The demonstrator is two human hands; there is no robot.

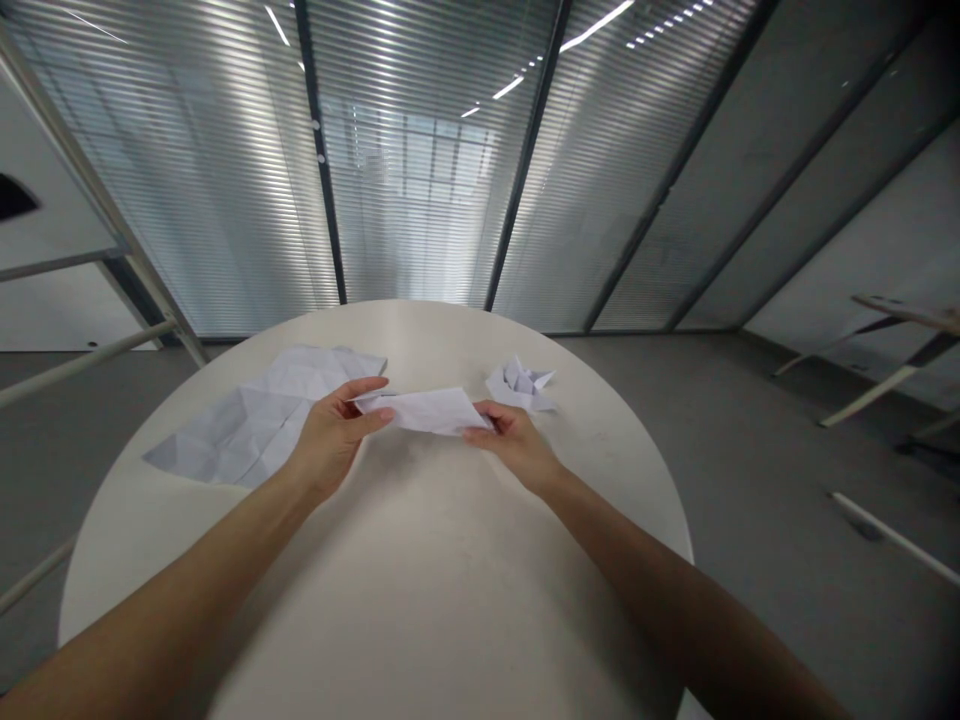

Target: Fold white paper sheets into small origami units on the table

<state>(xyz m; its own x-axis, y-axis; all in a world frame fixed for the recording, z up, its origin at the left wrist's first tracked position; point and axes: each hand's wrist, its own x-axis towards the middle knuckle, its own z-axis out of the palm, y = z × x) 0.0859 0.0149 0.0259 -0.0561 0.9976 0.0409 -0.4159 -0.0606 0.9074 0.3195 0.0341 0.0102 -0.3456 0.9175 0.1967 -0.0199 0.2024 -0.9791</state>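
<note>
A folded piece of white paper [431, 410] is held up over the round table between my two hands. My left hand [335, 432] pinches its left end, thumb on the near face and fingers behind. The right end is gripped by my right hand [516, 440], between thumb and fingers. Beyond my left hand lie creased, unfolded sheets of white paper [232, 430], partly hidden by that hand. Just past my right hand sits a small folded paper shape [520, 383] with pointed flaps.
The white round table [420, 600] stands before me. Behind it is a glass partition with blinds [420, 180]. Pale metal bars [90, 360] stand at the left. Another table [911, 315] with slanted legs is at the right on the grey floor [750, 440].
</note>
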